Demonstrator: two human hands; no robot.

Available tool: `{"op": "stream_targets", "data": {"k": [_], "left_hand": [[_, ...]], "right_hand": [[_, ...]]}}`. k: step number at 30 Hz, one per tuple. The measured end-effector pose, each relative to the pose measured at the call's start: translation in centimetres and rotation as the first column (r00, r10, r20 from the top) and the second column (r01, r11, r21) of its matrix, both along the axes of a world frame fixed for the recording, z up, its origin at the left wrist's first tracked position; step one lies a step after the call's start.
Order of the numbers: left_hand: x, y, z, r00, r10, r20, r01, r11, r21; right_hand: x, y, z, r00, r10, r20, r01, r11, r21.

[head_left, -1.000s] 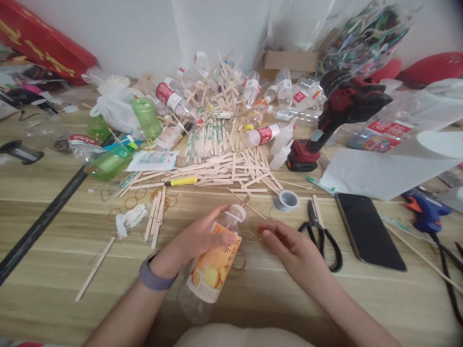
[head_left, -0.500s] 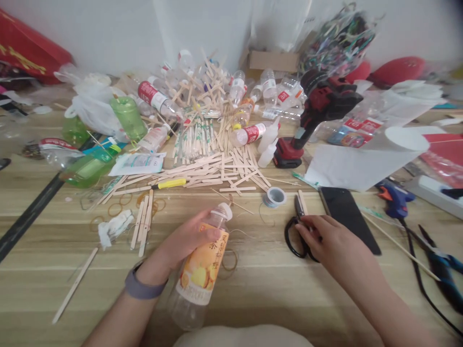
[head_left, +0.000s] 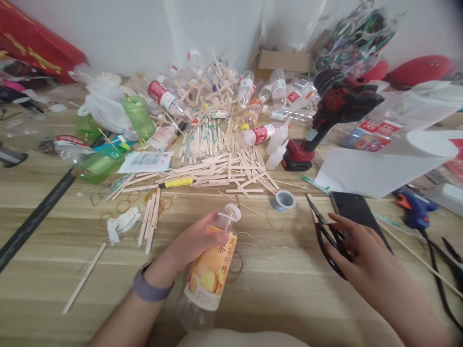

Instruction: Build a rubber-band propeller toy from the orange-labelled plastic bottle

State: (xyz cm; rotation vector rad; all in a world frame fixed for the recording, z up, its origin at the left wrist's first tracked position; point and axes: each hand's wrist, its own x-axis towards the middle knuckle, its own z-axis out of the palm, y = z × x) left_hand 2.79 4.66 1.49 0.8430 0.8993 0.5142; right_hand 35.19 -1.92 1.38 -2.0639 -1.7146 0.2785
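My left hand (head_left: 204, 243) is wrapped round a clear plastic bottle (head_left: 208, 270) with a yellow-orange fruit label. The bottle leans up and to the right, a white cap or ring at its neck. Black-handled scissors (head_left: 327, 236) are in my right hand (head_left: 360, 246), thumb and fingers at the handle loops, blades pointing away from me. Just behind the scissors a wooden craft stick (head_left: 314, 207) lies on the table. A black phone (head_left: 356, 214) lies to the right, partly covered by my right hand.
A spool of wire (head_left: 283, 200) lies beyond the bottle. Loose craft sticks (head_left: 213, 171) and several bottles crowd the back. A red-black power drill (head_left: 325, 115) stands right of them. At the right are a blue glue gun (head_left: 414, 206) and a white paper roll (head_left: 379, 164).
My right hand has picked the scissors up and turned them, fingers now at the loops. The left hand still holds the bottle. The whole view has shifted slightly.
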Motion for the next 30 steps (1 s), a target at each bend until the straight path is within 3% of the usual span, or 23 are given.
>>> {"op": "stream_targets", "data": {"k": [3, 7, 9, 12, 14, 19, 30], "left_hand": [[0.1, -0.1, -0.1, 1.0, 0.014, -0.011, -0.014, 1.0, 0.019], [0.2, -0.2, 0.2, 0.999, 0.048, -0.022, -0.048, 0.999, 0.005], [0.3, -0.2, 0.4, 0.997, 0.064, -0.033, -0.065, 0.998, -0.014], [0.2, -0.3, 0.4, 0.996, 0.086, -0.026, -0.086, 0.996, -0.008], [0.0, -0.3, 0.2, 0.996, 0.086, -0.017, -0.086, 0.996, 0.024], [-0.2, -0.4, -0.5, 0.998, 0.065, -0.019, -0.063, 0.995, 0.081], [0.4, -0.6, -0.2, 0.997, 0.08, -0.002, -0.08, 0.996, 0.027]], "right_hand": [[-1.8, -1.5, 1.4, 0.955, 0.113, -0.275, -0.138, 0.988, -0.074], [-5.7, -2.5, 1.8, 0.809, 0.275, -0.52, -0.401, 0.905, -0.144], [-7.7, -2.3, 2.0, 0.799, 0.311, -0.514, -0.426, 0.897, -0.121], [-9.8, -1.6, 2.4, 0.835, 0.295, -0.465, -0.438, 0.867, -0.237], [-10.5, -1.1, 2.6, 0.859, 0.278, -0.43, -0.408, 0.878, -0.249], [-11.1, -0.3, 2.5, 0.861, 0.283, -0.422, -0.41, 0.878, -0.246], [-11.5, 0.2, 2.2, 0.835, 0.259, -0.486, -0.423, 0.867, -0.263]]}}
